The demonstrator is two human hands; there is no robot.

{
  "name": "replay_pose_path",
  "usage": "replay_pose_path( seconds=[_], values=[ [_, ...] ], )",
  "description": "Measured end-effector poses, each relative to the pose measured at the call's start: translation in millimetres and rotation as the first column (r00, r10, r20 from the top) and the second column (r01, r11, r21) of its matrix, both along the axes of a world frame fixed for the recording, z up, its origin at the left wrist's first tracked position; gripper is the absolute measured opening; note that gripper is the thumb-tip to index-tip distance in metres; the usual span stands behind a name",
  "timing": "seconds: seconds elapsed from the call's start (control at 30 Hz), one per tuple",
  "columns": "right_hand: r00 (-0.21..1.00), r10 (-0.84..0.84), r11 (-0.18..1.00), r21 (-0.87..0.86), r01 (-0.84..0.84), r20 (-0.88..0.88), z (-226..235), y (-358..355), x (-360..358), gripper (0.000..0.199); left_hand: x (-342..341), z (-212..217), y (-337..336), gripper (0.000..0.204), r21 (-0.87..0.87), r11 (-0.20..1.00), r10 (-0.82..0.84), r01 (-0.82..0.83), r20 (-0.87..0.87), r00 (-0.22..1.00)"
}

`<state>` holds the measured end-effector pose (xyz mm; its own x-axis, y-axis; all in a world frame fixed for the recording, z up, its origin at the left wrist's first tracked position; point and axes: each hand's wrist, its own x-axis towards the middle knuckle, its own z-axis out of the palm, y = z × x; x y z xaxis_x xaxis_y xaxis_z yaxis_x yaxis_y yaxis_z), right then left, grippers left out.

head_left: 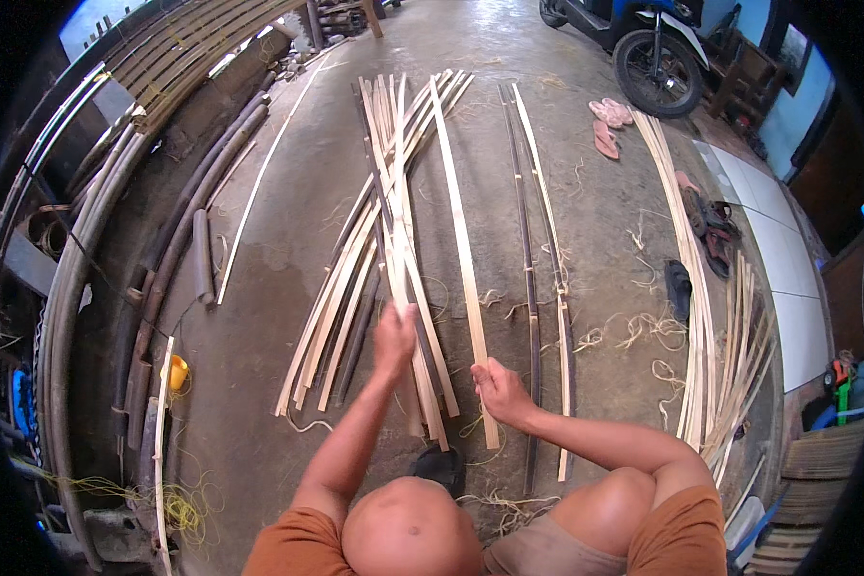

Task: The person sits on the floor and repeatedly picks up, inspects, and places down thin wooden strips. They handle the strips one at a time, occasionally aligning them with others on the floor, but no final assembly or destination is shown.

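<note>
Fingers curled closed, the person's right hand (502,392) is gripping the near part of a long, flat, pale wooden strip (459,226) lying mid-floor, while the left hand (395,336), also closed, is holding a second flat pale strip (400,240) over the crossed pile of pale and dark wooden strips (350,259) on the grey concrete floor (326,134). Overlapping lengths are crossing in that pile, so a sideways pull could snag them and scatter the stack. One narrow, dark-brown strip (527,254) is lying just right of the right hand, curled tan shavings (655,331) are littering the ground beyond, and a loose bundle of pale strips (703,374) is crowding the floor's right edge, limiting room there.
</note>
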<state>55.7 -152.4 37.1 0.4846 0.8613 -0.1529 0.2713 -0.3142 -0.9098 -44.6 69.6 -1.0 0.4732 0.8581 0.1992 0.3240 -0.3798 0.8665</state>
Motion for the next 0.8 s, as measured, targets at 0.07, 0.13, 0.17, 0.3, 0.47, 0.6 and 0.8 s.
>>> replay_pose_path(
  seconds=[0.07, 0.13, 0.17, 0.3, 0.47, 0.6, 0.8],
  values=[
    [0.999, 0.019, 1.000, 0.003, -0.020, 0.042, 0, -12, 4, 0.051, -21, 9, 29, 0.048, -0.093, 0.995, 0.015, -0.048, -0.324, 0.946],
    [0.997, 0.058, 0.998, 0.012, -0.058, 0.042, -1, -4, -4, 0.052, -72, -23, 85, 0.051, 0.158, 0.987, 0.095, -0.037, -0.378, 0.921],
    [0.997, 0.054, 0.999, -0.005, -0.054, 0.046, -7, -7, -1, 0.053, -82, -26, 97, 0.052, 0.193, 0.981, 0.122, -0.032, -0.474, 0.872],
    [0.996, -0.001, 0.999, 0.051, -0.004, 0.091, -22, -6, 12, 0.052, -127, -24, 136, 0.057, 0.172, 0.983, 0.069, 0.063, -0.667, 0.742],
    [0.979, -0.011, 0.994, 0.113, -0.012, 0.202, 4, 18, 2, 0.048, -175, -37, 160, 0.059, 0.143, 0.988, 0.064, 0.054, -0.709, 0.702],
    [0.995, 0.032, 0.988, 0.145, -0.045, 0.094, 8, 27, -15, 0.047, -182, -38, 149, 0.059, 0.111, 0.993, 0.052, 0.033, -0.679, 0.733],
    [0.997, 0.048, 0.996, 0.074, -0.052, 0.057, -11, 36, -10, 0.048, -187, -53, 159, 0.061, 0.057, 0.998, 0.026, 0.018, -0.691, 0.723]
  ],
)
